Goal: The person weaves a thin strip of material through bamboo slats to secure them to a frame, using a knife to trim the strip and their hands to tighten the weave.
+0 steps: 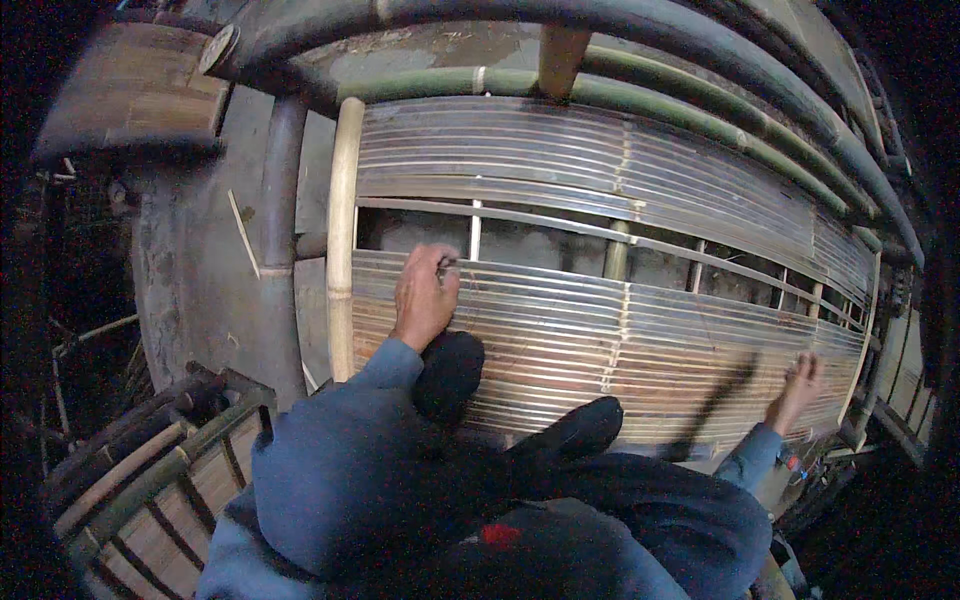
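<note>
A bamboo slat platform (540, 330) lies in front of me, its long thin strips running left to right and tied with pale cross bindings. An open gap divides its near and far parts, and a single slat (560, 224) spans that gap lengthwise. My left hand (428, 295) is over the near strips by the gap's left end, fingers curled together; whatever is in them is too small to make out. Farther right, above the near strips, my right hand (798, 390) is slightly blurred, its fingers pinched, and I cannot see what they hold.
A pale bamboo pole (343, 240) bounds the platform's left end. Thick dark bamboo rails (480, 14) and a green pole (420, 84) run along the far side. A bamboo rack (170, 480) stands at lower left. My dark-shod feet (450, 378) rest on the strips.
</note>
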A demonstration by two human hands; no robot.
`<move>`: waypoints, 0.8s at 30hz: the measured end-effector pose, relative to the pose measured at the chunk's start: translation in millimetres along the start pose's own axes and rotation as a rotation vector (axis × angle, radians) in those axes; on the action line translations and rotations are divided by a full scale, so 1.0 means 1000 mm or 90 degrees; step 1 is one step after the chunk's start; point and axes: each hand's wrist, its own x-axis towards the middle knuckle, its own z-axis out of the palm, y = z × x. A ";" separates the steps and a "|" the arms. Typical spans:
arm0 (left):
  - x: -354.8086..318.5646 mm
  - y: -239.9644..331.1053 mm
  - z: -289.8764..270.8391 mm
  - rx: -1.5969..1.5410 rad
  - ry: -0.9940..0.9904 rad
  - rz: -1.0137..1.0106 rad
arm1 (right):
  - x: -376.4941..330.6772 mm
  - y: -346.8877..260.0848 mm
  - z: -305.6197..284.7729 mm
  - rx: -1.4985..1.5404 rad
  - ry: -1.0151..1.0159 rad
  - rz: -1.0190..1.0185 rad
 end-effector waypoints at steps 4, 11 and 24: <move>0.011 -0.004 -0.006 0.053 -0.163 0.286 | -0.140 -0.066 0.115 -0.150 -0.412 -0.124; 0.037 -0.003 0.006 0.159 -0.357 0.538 | -0.289 -0.118 0.222 -0.123 -0.717 -0.311; 0.012 -0.068 -0.029 0.050 0.008 0.056 | -0.352 -0.131 0.292 -0.240 -0.528 -0.489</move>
